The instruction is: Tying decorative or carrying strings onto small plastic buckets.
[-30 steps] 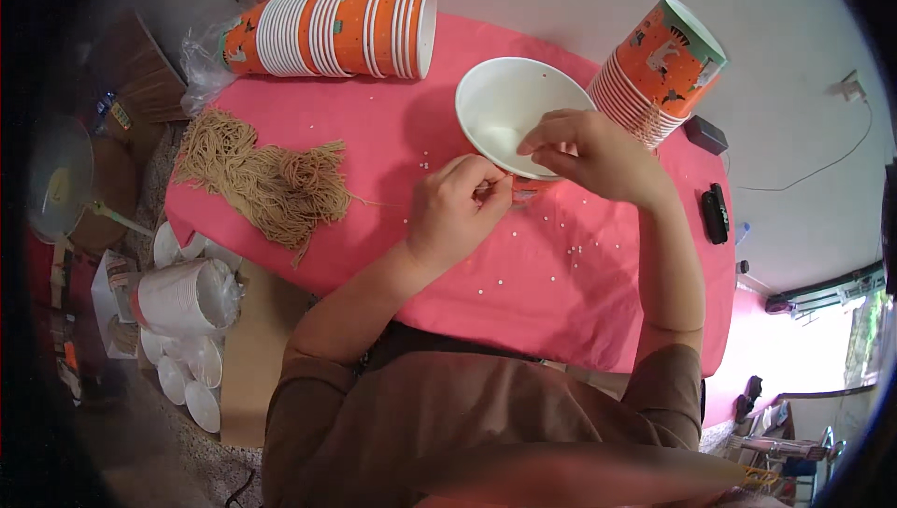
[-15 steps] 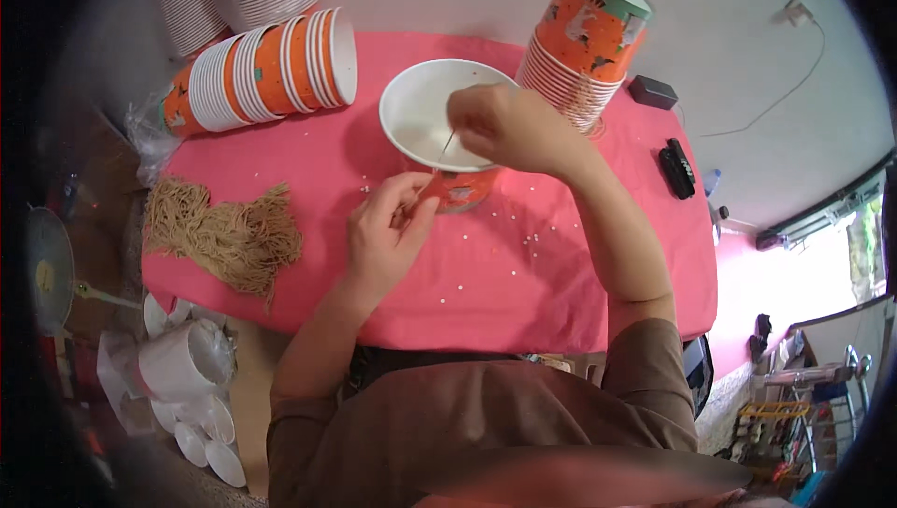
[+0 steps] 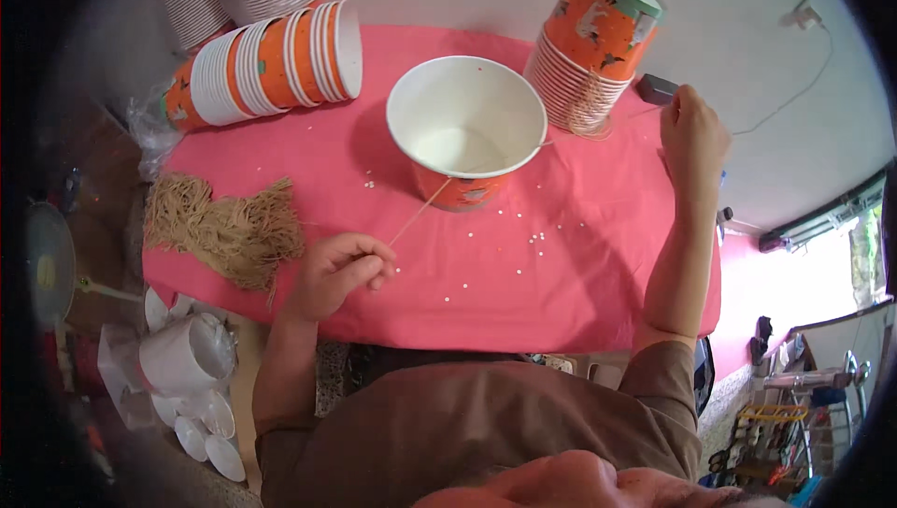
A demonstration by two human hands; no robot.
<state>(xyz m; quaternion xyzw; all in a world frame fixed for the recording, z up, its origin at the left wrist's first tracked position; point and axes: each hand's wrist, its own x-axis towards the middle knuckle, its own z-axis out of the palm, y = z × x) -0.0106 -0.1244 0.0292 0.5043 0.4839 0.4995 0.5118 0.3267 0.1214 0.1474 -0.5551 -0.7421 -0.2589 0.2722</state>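
Note:
A paper bucket [image 3: 467,186], white inside and orange outside, stands upright in the middle of the pink table. From its front side a tan string [image 3: 418,216] runs taut down to my left hand [image 3: 338,274], whose fingers pinch the end. My right hand [image 3: 693,139] is a closed fist out to the right of the bucket. A short piece of string shows at the bucket's right rim, and a faint line leads from there toward that fist. The grip inside the fist is mostly hidden.
A bundle of tan strings [image 3: 229,232] lies at the left. One stack of orange buckets [image 3: 266,69] lies on its side; another [image 3: 589,59] stands upside down with strings on it. Small white dots [image 3: 519,271] are scattered over the pink tablecloth [image 3: 402,316]. A black box [image 3: 657,89] sits behind my right hand.
My hands have parted from the bucket: the right swung out to the right, the left drew back toward me and left. The string now stretches between the bucket and my left hand.

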